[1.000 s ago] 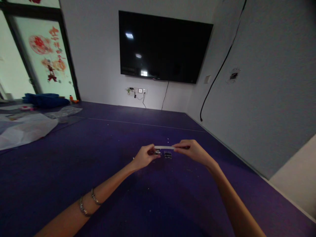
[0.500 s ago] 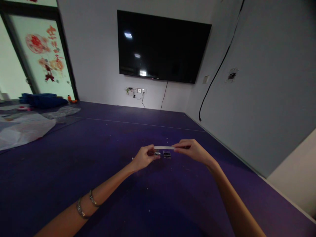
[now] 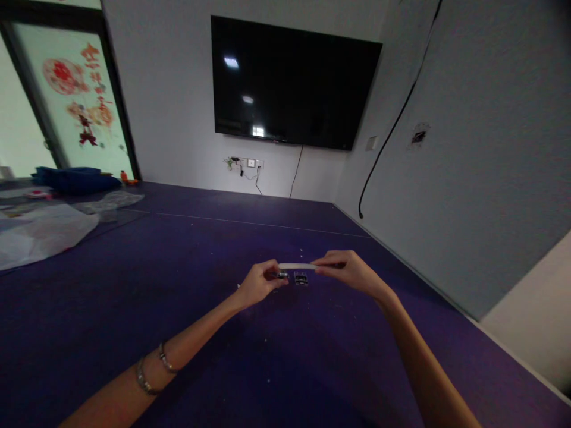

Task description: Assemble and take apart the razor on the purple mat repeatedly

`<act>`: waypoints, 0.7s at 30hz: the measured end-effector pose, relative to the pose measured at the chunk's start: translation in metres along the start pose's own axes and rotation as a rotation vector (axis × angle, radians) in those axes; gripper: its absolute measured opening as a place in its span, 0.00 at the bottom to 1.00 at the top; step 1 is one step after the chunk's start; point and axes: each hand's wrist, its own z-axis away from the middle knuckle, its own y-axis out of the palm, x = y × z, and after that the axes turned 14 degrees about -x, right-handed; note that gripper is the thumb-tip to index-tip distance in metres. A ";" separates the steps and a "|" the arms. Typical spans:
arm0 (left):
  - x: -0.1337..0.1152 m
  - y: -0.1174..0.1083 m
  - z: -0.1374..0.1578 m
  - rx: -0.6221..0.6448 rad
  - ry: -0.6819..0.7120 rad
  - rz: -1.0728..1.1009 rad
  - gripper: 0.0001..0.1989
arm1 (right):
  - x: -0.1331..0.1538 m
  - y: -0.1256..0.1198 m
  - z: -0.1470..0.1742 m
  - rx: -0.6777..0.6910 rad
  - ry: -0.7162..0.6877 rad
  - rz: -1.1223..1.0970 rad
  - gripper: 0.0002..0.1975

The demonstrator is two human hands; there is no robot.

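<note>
A thin white strip (image 3: 296, 266), slightly bowed, spans the gap between my two hands. My left hand (image 3: 260, 283) pinches its left end between thumb and fingers. At the other end, my right hand (image 3: 341, 268) grips it with the fingertips. Close to my left fingers is a small shiny clear and silvery piece (image 3: 282, 275); whether my fingers touch it I cannot tell. Just below the strip, between the hands, a small clear and black square piece (image 3: 301, 278) appears on the purple surface (image 3: 285, 345). What the small pieces are is too small to make out.
Clear and white plastic sheets (image 3: 49, 232) lie at the left, with a dark blue cloth bundle (image 3: 75, 179) behind. A large black television (image 3: 294, 83) hangs on the far wall. A black cable (image 3: 392, 125) dangles along the right wall. Small white bits dot the surface.
Both hands keep their grip on the white strip and have barely moved. The whole view has shifted very slightly.
</note>
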 end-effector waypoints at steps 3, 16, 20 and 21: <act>0.002 0.000 0.000 0.009 0.005 0.010 0.10 | 0.002 0.000 0.000 0.014 -0.011 -0.007 0.12; -0.001 0.000 0.000 -0.011 -0.010 0.016 0.11 | 0.001 -0.003 0.001 -0.007 0.010 0.001 0.12; 0.000 -0.001 0.000 0.010 -0.009 0.050 0.11 | 0.005 -0.003 0.002 0.048 -0.004 -0.036 0.12; 0.000 -0.001 0.000 0.013 -0.009 0.058 0.11 | 0.005 -0.003 0.002 0.054 -0.004 -0.041 0.12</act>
